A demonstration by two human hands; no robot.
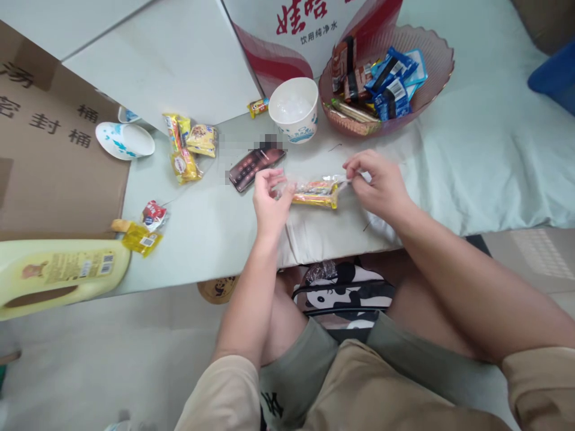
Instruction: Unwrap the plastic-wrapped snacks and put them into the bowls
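Snack packet (314, 194) — one, yellow, clear-wrapped — we are holding above the cloth (215, 227), left hand (272, 200) clamping one end, right hand (377, 182) pinching the other, one phone (251, 170), one bowl (435, 66) sitting beyond.

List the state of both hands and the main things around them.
Left hand, gripping one end of the clear bag.
Right hand, pinching the other end.
Clear bag, held between both hands, yellow packets inside.
Phone, face up, screen lit.
Pink bowl, loaded with snack packs.
Paper cup beside it, upright.
Pale yellow bottle, partly out of frame; standing or lying unclear.
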